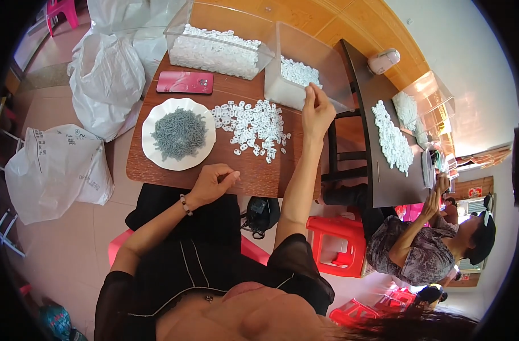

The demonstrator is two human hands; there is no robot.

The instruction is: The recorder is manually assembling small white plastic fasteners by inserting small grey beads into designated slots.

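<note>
The left hand rested near the front edge of the small brown table, fingers curled in and thumb pressed to fingertips as if pinching something tiny; what it pinched, if anything, was too small to tell. The right hand was stretched out to the far right side of the table, fingers pinched narrow at the rim of the clear plastic bin, which held a layer of small white parts; whether a piece sat between those fingertips could not be told. Between the two hands lay a loose pile of small white plastic pieces, spread on the tabletop just left of the right wrist. Just beside that pile, to its left, sat a white plate heaped with small grey pieces. Behind the plate lay a red phone, flat, and behind that a second clear bin full of white parts. White sacks stood on the floor to the left. Off to the right, another person worked at a dark table with its own heap of white pieces.
</note>
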